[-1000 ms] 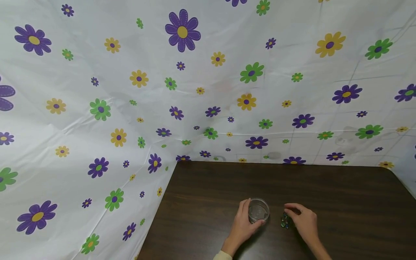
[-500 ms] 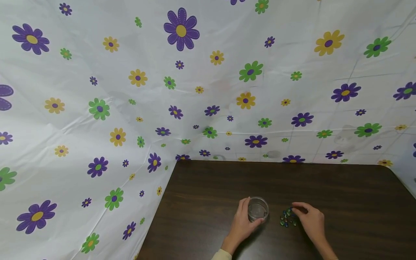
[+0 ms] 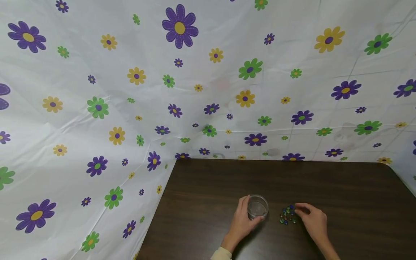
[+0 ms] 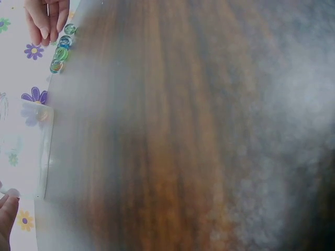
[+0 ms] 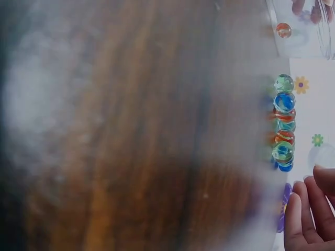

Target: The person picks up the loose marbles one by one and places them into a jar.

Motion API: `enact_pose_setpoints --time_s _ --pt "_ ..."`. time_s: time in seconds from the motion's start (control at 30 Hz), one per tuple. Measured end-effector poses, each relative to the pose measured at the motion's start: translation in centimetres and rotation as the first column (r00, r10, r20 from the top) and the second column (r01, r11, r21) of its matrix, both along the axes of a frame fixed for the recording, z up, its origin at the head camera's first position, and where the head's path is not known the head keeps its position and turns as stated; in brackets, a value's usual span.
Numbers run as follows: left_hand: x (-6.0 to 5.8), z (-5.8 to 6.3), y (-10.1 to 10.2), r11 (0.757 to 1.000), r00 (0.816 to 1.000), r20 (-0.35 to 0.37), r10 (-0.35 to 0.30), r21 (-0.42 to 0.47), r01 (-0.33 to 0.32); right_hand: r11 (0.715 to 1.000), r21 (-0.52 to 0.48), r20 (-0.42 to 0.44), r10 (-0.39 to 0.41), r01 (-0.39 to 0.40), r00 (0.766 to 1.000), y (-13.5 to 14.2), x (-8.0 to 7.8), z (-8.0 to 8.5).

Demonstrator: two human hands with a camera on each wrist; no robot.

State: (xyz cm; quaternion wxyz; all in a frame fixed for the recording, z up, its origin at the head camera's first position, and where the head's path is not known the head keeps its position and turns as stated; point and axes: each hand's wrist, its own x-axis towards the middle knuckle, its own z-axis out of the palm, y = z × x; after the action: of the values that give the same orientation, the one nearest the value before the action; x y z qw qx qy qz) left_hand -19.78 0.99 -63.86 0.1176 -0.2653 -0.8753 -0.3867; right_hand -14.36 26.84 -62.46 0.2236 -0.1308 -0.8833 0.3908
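Observation:
My left hand (image 3: 241, 221) grips a clear round glass container (image 3: 258, 206) on the table, thumb on its near side and fingers on the far left. Several glass marbles (image 3: 287, 215) in blue, green and orange lie in a loose cluster to its right. At that cluster's right edge is my right hand (image 3: 313, 221), fingers loosely bent. In the right wrist view, its fingers (image 5: 294, 217) are apart from the marbles, with nothing visible between them and the thumb. An orange marble (image 5: 283, 30) shows by the container's base there; whether it is inside I cannot tell.
The dark wooden table (image 3: 208, 180) reaches back to a white flowered sheet (image 3: 221, 86), which hangs behind it and along the left side. Both wrist views are mostly filled by blurred tabletop.
My right hand has shifted to the right, and the marbles once partly hidden by it now lie spread out in view. My left hand still holds the container in place.

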Motion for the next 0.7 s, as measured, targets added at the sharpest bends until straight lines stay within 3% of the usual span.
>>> enact_pose_setpoints --time_s 0.33,0.47,0.7 --pt "0.0 0.2 0.1 1.0 1.0 0.016 0.002 -0.004 -0.002 0.999 -0.048 0.126 0.027 -0.021 0.992 0.1 0.8 0.0" --pt "0.0 0.4 0.0 1.0 0.999 0.036 0.002 -0.008 -0.002 0.997 -0.067 0.212 0.047 -0.033 0.976 0.1 0.9 0.0" --pt "0.0 0.4 -0.1 1.0 0.998 0.056 0.0 -0.011 0.001 0.988 -0.098 0.302 0.147 -0.123 0.942 0.6 1.2 0.5"
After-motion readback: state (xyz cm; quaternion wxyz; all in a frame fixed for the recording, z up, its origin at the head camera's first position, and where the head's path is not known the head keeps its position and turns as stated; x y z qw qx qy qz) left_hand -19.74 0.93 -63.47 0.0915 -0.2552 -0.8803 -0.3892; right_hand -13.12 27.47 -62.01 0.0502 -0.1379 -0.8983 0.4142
